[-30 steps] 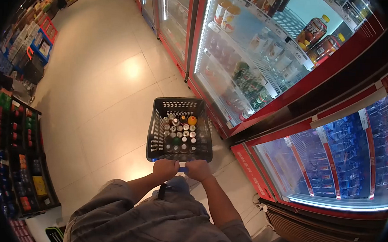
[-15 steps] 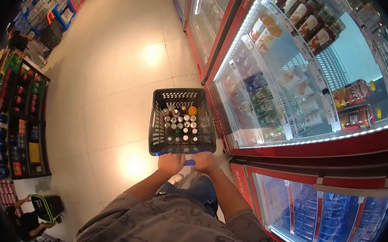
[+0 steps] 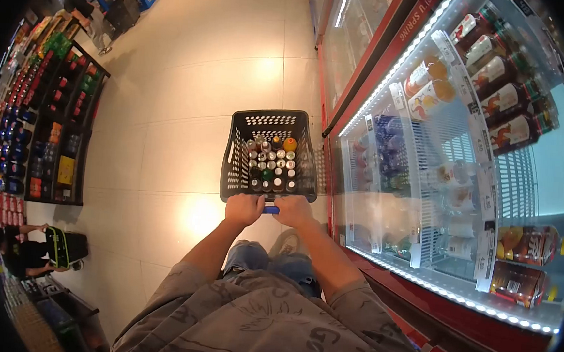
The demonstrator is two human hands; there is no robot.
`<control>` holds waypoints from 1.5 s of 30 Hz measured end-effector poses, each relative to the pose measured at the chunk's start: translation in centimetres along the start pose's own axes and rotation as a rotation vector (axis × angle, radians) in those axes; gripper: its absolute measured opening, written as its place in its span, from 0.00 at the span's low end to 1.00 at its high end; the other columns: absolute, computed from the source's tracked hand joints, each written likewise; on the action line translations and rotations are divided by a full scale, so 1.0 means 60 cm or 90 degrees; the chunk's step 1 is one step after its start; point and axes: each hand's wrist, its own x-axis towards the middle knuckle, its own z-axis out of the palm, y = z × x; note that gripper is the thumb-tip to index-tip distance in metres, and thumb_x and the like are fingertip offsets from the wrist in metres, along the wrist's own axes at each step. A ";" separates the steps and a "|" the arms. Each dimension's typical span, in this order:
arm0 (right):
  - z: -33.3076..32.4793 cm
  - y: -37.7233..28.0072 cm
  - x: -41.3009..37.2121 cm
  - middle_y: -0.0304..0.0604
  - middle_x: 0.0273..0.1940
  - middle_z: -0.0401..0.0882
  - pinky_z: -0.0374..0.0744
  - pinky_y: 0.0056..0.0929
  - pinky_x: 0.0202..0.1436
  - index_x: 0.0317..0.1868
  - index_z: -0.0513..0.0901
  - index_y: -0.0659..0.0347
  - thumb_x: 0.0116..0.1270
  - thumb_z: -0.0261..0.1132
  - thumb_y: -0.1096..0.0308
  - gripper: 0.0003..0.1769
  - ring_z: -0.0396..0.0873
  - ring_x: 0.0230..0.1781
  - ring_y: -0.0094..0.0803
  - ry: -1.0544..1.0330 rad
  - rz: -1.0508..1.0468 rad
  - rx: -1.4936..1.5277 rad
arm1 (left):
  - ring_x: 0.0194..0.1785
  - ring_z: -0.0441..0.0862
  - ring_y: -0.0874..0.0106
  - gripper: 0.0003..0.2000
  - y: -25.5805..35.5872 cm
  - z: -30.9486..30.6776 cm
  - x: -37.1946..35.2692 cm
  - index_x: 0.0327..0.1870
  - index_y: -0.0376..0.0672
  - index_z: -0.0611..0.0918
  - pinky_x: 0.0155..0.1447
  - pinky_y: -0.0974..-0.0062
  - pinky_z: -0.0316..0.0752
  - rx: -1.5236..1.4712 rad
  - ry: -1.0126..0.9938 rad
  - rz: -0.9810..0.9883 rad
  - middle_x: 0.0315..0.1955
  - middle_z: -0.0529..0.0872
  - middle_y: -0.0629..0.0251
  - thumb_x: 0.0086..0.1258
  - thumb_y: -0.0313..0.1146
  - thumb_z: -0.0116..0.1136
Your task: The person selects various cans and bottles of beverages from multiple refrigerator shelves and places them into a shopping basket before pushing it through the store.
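Observation:
Both hands grip the blue handle [image 3: 271,210] of a black perforated basket [image 3: 232,172]. My left hand [image 3: 244,209] is wrapped round its left part, and my right hand [image 3: 294,211] is closed on the right part. Several bottles and cans [image 3: 272,164] stand inside the basket, mostly with silver or white tops; an orange-topped bottle [image 3: 289,144] is at the back right. What lies under the bottles is hidden.
A lit, red-framed glass cooler [image 3: 393,269] with bottled drinks runs along the right. Black shelves of drinks [image 3: 70,122] stand at the left. A person [image 3: 25,255] with a black-and-green basket [image 3: 67,250] is at the lower left; another person [image 3: 87,15] stands at the upper left.
The view has moved forward along the aisle: the cooler with red-labelled bottles shows larger, and the lower cooler of blue items has left view. Both hands still hold the basket handle.

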 end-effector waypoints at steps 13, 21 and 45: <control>0.001 0.122 0.185 0.41 0.23 0.81 0.80 0.41 0.32 0.27 0.81 0.53 0.47 0.72 0.60 0.10 0.83 0.27 0.41 -0.039 0.016 -0.003 | 0.27 0.85 0.52 0.22 -0.032 -0.044 0.205 0.22 0.43 0.87 0.36 0.54 0.80 -0.003 0.023 -0.033 0.20 0.85 0.53 0.71 0.47 0.49; -0.014 0.183 0.314 0.40 0.26 0.81 0.81 0.38 0.36 0.28 0.82 0.53 0.46 0.74 0.60 0.11 0.82 0.31 0.39 -0.042 0.022 -0.048 | 0.28 0.86 0.52 0.23 -0.058 -0.097 0.344 0.24 0.43 0.87 0.38 0.55 0.80 -0.035 0.024 0.001 0.22 0.86 0.51 0.72 0.46 0.47; -0.018 0.279 0.563 0.41 0.35 0.81 0.78 0.44 0.43 0.33 0.87 0.53 0.51 0.73 0.64 0.08 0.79 0.42 0.43 -0.066 0.283 -0.162 | 0.31 0.87 0.52 0.23 -0.116 -0.149 0.630 0.25 0.42 0.88 0.40 0.54 0.81 -0.012 -0.014 -0.032 0.25 0.87 0.51 0.71 0.47 0.45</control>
